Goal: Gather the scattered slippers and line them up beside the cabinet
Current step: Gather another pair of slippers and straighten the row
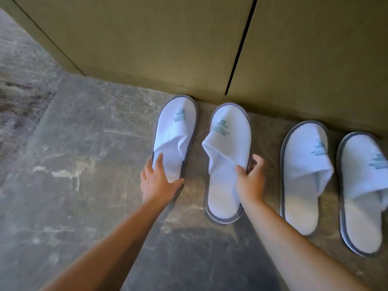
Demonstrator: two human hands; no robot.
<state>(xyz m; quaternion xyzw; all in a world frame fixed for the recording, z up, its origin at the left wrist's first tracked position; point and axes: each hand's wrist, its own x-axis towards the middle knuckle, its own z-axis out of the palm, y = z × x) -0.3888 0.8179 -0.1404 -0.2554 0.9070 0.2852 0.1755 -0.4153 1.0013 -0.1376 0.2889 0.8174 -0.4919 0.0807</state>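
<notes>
Slippers: four in a row, toes at cabinet [147,45] base. Bare floor [84,143] left of left hand [156,181], spread flat on end slipper [176,135]. Right hand [251,178] pinching second slipper [227,164] by its edge.

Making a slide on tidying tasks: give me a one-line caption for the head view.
Both hands, left hand and right hand, set two white slippers toes-first against the cabinet.

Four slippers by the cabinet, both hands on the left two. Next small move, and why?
Probably pull the left hand's slipper back slightly: its toe sits nearer the cabinet than the slipper gripped by the right hand, so the heels do not line up.
</notes>
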